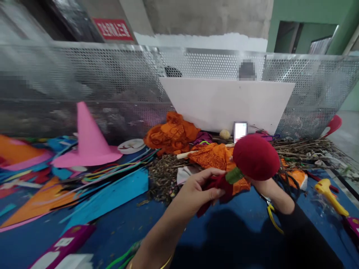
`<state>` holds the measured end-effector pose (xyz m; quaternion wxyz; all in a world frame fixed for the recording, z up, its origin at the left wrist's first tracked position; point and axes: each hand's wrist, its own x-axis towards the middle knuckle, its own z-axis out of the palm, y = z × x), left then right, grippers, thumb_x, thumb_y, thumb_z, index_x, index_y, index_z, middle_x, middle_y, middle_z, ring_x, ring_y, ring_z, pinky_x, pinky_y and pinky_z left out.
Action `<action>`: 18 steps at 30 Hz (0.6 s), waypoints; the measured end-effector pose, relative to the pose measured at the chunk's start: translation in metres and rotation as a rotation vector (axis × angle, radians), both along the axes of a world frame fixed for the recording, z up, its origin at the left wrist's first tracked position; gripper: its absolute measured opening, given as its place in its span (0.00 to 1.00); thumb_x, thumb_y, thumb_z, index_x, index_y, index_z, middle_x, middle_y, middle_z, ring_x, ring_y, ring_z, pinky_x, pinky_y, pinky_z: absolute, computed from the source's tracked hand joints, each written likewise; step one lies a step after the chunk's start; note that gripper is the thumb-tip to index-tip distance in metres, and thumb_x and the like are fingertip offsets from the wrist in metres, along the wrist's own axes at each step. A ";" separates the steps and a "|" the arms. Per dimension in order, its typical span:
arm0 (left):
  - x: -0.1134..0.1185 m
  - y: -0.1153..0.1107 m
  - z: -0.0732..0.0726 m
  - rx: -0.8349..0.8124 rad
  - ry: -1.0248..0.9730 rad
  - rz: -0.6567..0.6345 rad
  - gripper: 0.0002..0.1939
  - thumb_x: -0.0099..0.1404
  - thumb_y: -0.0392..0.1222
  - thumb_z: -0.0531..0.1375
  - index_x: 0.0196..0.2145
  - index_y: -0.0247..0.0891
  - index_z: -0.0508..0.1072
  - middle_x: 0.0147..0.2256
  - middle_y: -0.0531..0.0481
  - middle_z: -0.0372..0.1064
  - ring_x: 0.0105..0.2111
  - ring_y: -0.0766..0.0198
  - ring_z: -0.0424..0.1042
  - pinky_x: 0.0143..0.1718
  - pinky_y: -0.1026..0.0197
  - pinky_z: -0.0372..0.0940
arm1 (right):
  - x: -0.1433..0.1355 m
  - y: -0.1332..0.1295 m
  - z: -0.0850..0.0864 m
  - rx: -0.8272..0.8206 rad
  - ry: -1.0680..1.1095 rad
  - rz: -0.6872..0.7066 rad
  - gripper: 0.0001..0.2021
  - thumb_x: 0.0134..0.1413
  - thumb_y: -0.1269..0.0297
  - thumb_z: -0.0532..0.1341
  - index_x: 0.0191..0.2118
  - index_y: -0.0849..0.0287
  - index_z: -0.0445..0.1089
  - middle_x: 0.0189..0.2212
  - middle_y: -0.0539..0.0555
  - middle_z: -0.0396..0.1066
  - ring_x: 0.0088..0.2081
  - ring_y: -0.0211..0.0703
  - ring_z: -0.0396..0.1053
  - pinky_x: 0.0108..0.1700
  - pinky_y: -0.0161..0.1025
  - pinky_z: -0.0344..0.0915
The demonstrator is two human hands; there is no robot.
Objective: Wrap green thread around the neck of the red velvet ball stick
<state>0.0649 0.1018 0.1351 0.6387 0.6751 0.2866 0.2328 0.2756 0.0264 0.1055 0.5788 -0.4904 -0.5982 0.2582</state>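
Note:
Slightly right of the middle, a smooth red cloth-covered ball is held up above the table. A short green piece sticks out from its left side. Behind and under the ball is my right hand, gripping it, with most of its fingers hidden. My left hand pinches dark red cloth between thumb and fingers, close beside the green piece. Orange patterned cloth lies just beyond both hands. Scissors with yellow handles rest on the table below my right wrist.
A pink cone hat and blue sheet lie left, among coloured strips. Dry plant bits are heaped mid-table. A yellow glue gun lies right. Behind stand a lit phone, a white board and perforated metal screen.

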 end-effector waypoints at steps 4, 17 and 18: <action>-0.002 0.002 0.003 0.000 -0.030 0.017 0.23 0.50 0.46 0.68 0.43 0.37 0.74 0.23 0.54 0.69 0.18 0.71 0.63 0.18 0.68 0.57 | -0.029 -0.010 -0.002 -0.055 0.000 0.239 0.16 0.61 0.51 0.58 0.44 0.58 0.73 0.35 0.55 0.75 0.35 0.42 0.73 0.40 0.38 0.71; 0.022 0.008 -0.011 -0.175 -0.140 -0.037 0.21 0.47 0.43 0.70 0.39 0.35 0.74 0.30 0.51 0.73 0.28 0.65 0.71 0.27 0.66 0.64 | -0.048 -0.027 0.003 0.395 0.119 0.096 0.13 0.65 0.60 0.53 0.31 0.55 0.71 0.31 0.57 0.71 0.39 0.50 0.73 0.44 0.50 0.69; 0.026 0.007 -0.012 -0.165 -0.122 -0.045 0.20 0.47 0.42 0.70 0.38 0.35 0.74 0.31 0.51 0.74 0.30 0.64 0.72 0.28 0.66 0.65 | -0.049 -0.024 0.003 0.349 0.278 0.123 0.15 0.64 0.57 0.53 0.28 0.55 0.68 0.26 0.54 0.69 0.33 0.48 0.71 0.38 0.46 0.69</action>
